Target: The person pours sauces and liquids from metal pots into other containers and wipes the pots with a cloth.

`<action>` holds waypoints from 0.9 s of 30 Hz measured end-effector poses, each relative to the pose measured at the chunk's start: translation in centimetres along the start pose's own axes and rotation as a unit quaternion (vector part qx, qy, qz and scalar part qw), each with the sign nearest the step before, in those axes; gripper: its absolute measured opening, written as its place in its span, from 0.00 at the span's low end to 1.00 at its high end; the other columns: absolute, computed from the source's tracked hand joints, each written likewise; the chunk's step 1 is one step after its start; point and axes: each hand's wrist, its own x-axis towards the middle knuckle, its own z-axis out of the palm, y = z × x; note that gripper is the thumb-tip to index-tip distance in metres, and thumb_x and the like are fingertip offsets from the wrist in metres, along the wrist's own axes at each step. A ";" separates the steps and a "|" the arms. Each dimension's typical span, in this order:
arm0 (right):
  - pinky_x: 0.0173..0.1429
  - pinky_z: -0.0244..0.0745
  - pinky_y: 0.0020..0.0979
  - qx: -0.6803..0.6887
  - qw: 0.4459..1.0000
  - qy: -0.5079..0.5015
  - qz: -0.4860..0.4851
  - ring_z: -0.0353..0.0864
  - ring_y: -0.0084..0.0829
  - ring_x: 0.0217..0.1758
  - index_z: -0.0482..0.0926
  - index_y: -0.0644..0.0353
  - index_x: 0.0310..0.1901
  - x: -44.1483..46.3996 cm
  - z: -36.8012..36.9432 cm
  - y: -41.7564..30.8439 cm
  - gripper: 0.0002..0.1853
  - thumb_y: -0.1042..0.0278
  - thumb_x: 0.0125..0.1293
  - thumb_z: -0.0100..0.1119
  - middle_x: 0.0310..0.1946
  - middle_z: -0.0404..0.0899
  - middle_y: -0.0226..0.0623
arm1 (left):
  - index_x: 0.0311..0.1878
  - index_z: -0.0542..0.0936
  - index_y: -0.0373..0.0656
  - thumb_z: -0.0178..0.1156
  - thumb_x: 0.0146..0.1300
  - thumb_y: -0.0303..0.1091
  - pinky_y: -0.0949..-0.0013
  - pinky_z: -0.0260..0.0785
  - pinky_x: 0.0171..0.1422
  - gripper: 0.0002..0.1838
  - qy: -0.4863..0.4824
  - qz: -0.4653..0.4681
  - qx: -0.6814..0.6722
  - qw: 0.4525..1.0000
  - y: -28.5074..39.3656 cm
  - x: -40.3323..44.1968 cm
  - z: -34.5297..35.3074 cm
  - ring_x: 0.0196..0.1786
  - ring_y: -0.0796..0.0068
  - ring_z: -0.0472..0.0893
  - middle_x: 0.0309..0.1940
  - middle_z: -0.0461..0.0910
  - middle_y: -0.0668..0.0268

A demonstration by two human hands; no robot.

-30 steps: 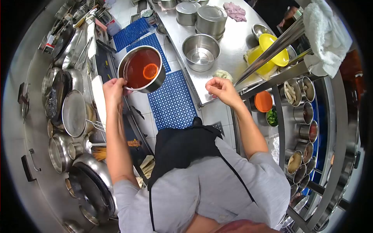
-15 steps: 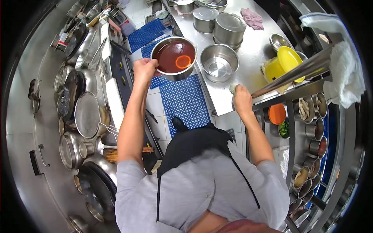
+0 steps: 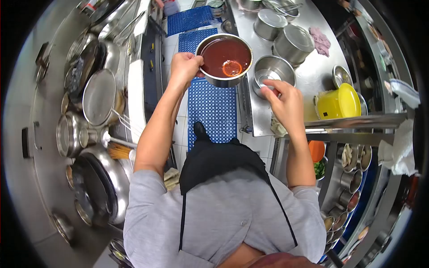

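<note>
My left hand (image 3: 185, 69) is closed on the rim of a round steel pot (image 3: 225, 82), holding it up over the floor by its left side. Dark red liquid (image 3: 218, 56) fills much of that pot, and an orange ring-shaped piece (image 3: 232, 68) shows at its surface. Over the near side of a second steel pot (image 3: 286, 71) on the counter, my right hand (image 3: 287, 103) has its thumb and fingers apart, with nothing visible between them. Whether it touches that pot's rim I cannot tell. A pale crumpled cloth (image 3: 279, 127) lies at the counter edge below my right wrist.
Lidded steel pots (image 3: 295, 43) and a pink cloth (image 3: 320, 41) sit farther back on the steel counter (image 3: 308, 73). Yellow containers (image 3: 339, 102) stand right. Pans and a strainer (image 3: 99, 96) line the left side. Blue mats (image 3: 212, 107) cover the floor.
My right hand has left the pale cloth and moved forward to the counter pot, its fingers opening. The view has turned, and the liquid-filled pot remains in my left hand.
</note>
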 end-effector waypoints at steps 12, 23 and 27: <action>0.53 0.78 0.41 -0.172 0.859 -0.421 -0.233 0.85 0.48 0.48 0.86 0.65 0.46 9.1 9.3 -12.8 0.19 0.63 0.54 0.70 0.42 0.86 0.51 | 0.17 0.77 0.36 0.63 0.50 0.29 0.69 0.77 0.24 0.10 0.170 -0.062 0.024 0.983 -3.4 -11.4 -9.4 0.19 0.75 0.80 0.16 0.79 0.63; 0.38 0.75 0.41 -0.167 0.664 -0.629 -0.368 0.84 0.43 0.32 0.85 0.66 0.31 2.0 21.7 -28.7 0.15 0.60 0.50 0.73 0.26 0.83 0.50 | 0.16 0.74 0.38 0.63 0.51 0.25 0.71 0.72 0.21 0.11 0.356 -0.082 -0.006 0.931 -5.9 -25.2 -21.8 0.16 0.79 0.74 0.15 0.75 0.68; 0.36 0.74 0.40 -0.100 0.637 -0.642 -0.415 0.83 0.40 0.30 0.85 0.65 0.30 -1.7 25.8 -32.3 0.14 0.62 0.49 0.74 0.24 0.83 0.47 | 0.15 0.73 0.39 0.63 0.51 0.25 0.70 0.73 0.20 0.12 0.408 -0.109 0.016 0.907 -6.9 -30.2 -26.2 0.17 0.79 0.74 0.14 0.74 0.68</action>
